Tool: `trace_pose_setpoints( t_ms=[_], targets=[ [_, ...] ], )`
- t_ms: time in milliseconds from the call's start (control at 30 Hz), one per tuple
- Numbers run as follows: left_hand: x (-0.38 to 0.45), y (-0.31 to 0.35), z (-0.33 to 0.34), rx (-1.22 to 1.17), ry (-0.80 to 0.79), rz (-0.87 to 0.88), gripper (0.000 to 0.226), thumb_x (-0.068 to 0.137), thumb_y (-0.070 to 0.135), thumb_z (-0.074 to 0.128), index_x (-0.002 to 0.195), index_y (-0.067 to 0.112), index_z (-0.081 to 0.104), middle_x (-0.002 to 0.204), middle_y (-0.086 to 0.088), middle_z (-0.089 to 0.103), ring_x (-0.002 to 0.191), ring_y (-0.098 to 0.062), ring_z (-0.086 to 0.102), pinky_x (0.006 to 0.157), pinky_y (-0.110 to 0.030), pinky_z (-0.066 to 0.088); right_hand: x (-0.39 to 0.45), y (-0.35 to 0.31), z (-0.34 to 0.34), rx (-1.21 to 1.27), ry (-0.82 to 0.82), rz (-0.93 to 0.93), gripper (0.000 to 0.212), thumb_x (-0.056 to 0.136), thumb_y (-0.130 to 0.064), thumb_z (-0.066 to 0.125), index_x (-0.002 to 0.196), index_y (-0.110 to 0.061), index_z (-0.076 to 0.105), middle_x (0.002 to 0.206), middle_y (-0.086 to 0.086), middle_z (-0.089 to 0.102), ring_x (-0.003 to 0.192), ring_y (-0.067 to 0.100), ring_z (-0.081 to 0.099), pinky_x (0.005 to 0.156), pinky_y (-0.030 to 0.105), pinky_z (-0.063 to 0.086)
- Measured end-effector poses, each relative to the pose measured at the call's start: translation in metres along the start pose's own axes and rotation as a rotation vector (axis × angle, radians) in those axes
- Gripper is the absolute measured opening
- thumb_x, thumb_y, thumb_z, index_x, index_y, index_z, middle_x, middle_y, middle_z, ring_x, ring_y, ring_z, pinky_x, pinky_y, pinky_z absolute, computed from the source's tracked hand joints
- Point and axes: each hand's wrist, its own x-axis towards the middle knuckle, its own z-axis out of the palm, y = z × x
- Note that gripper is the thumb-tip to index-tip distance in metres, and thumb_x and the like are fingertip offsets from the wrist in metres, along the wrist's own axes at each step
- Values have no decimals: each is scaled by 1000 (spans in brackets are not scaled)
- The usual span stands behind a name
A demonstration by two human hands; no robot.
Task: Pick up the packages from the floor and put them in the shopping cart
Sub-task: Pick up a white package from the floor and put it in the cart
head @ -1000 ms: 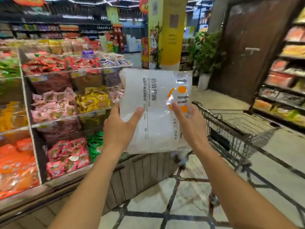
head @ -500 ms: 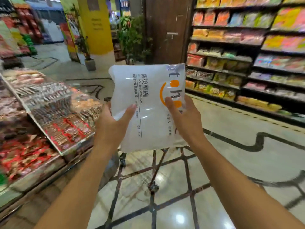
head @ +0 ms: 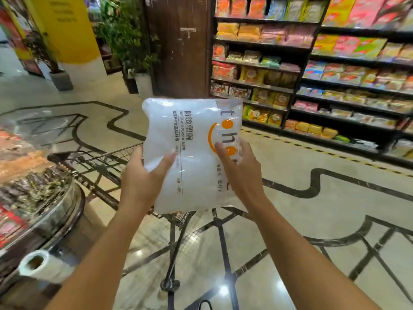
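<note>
- Two hands — left hand [head: 143, 182] and right hand [head: 240, 173] — clamp the package [head: 192, 153] by its lower sides, thumbs across the front; it hangs upright in mid-air, above the near end of the shopping cart [head: 105, 162]
- Risk, as judged: the slick film could slip from the thumbs; released too near, the package might miss the basket and fall to the floor [head: 312, 220]
- Appearance: white, glossy, pillow-shaped plastic pack; grey print, orange smile mark
</note>
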Motion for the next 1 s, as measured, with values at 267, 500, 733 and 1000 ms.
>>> trace_pose_setpoints(
  t_ms=[267,500,733,1000],
  targets=[
    [144,-30,78,35,1,-67,43,81,60,76,115,36,63,101,18,73,91,-8,71,80,-42,61,154,44,40,-2,-95,100,27,92,-60,65,111,-51,48,93,-44,50,81,-31,52,77,17,42],
    [233,-70,105,46,114,-190,45,87,50,76,124,29,62,104,21,69,95,-5,69,73,-28,54,258,86,110,17,-245,113,36,90,-62,66,121,-48,55,100,-36,62,94,-15,60,89,31,53],
    [318,-142,122,113,262,-333,45,91,49,71,129,26,62,105,20,68,95,6,63,67,-15,42,358,139,213,8,-545,121,37,94,-55,65,124,-38,53,99,-39,52,79,-28,53,87,28,42],
    [376,-231,139,39,445,-629,41,89,51,74,124,30,66,110,16,74,102,-7,70,85,-34,54,427,215,332,-77,-909,117,61,88,-81,49,136,-44,54,130,-18,65,119,8,62,106,47,49]
  ],
)
